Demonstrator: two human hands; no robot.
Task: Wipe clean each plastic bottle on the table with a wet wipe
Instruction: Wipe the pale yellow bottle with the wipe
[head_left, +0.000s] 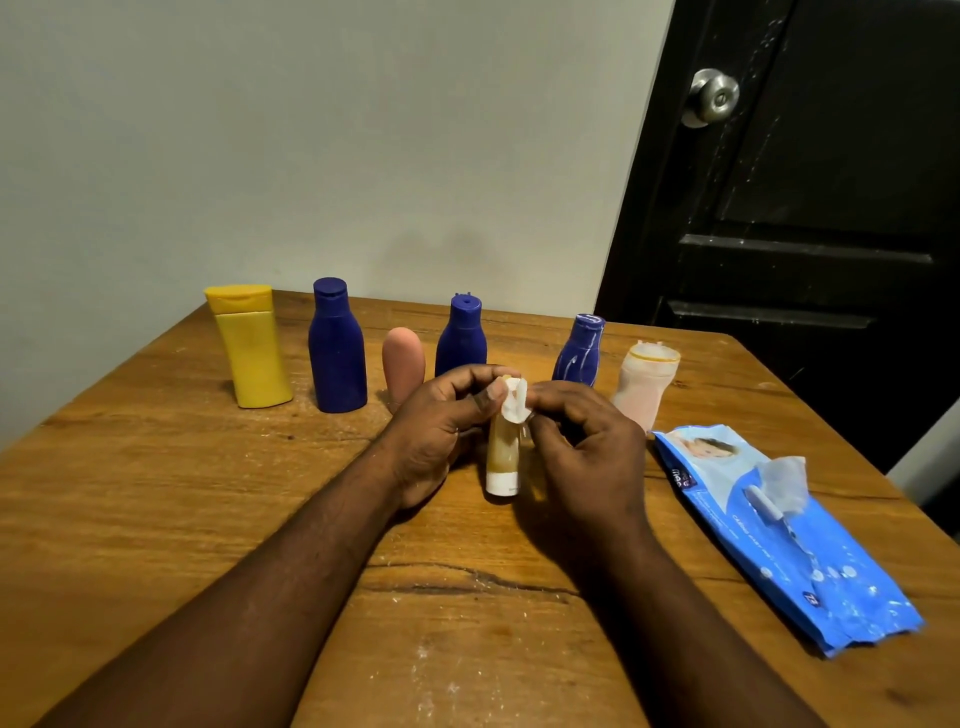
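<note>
- Brown wooden table (156, 493): holds everything.
- Blue plastic wipe pack (779, 545): lies on the right.
- Left hand (441, 431): grips the top of the small yellowish plastic bottle (503, 457), upright mid-table.
- Right hand (587, 452): pinches the white wet wipe (514, 400) on that top.

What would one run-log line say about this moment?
step: wiping small amber bottle | left hand: holds bottle top | right hand: pinches wet wipe on cap | row behind: six bottles | wipe pack: right

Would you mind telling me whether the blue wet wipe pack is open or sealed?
Open: on the pack, a crumpled wipe sticks out beside the peeled-back flap.
</note>
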